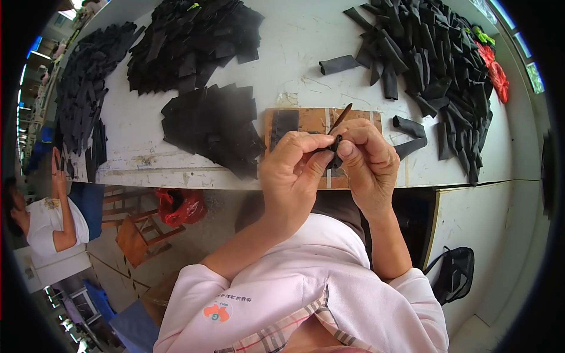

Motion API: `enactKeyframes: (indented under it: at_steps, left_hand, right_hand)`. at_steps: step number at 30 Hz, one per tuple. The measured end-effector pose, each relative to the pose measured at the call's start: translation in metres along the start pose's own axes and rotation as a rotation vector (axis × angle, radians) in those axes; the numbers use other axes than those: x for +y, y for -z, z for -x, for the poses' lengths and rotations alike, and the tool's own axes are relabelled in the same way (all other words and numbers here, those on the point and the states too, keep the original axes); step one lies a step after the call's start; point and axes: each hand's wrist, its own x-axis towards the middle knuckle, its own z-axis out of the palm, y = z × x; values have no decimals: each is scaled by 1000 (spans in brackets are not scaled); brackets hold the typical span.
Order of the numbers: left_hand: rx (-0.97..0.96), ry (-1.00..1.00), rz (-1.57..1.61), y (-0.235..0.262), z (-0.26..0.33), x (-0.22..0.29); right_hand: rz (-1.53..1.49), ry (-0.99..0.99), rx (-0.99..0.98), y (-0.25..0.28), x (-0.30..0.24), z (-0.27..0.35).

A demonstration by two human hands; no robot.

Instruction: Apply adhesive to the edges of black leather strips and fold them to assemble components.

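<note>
My left hand (294, 162) and my right hand (369, 165) meet above the table's near edge, thumbs and forefingers pinched on a small piece of black fabric (336, 160). A slim dark pointed stick (341, 116) rises from between the fingers; its lower end is hidden, so which hand bears it I cannot tell. Beneath the hands lies a brown board (312, 117) with pale strips across it and a black patch at its left. Just right of my right hand, a folded black fabric tube (412, 135) rests on the table.
Flat black fabric pieces (212, 120) are stacked left of the board, with larger piles (194, 44) beyond. At the right is a heap of black fabric tubes (435, 65) beside a red plastic bag (493, 70). A wooden stool (138, 238) and another person (56, 220) are at the left.
</note>
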Motion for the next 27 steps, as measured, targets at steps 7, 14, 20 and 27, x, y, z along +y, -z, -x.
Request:
enactKeyframes:
  at_steps: [7, 14, 20, 27]
  left_hand:
    - [34, 55, 269, -4, -16, 22]
    - [-612, 631, 1335, 3, -53, 43]
    - [-450, 836, 1408, 16, -57, -31]
    - [-261, 936, 1681, 8, -53, -29]
  right_hand:
    - [221, 156, 1, 7, -18, -17]
    - [-327, -192, -139, 18, -40, -48]
    - [-482, -646, -192, 23, 16, -42]
    - [-451, -641, -213, 22, 35, -39]
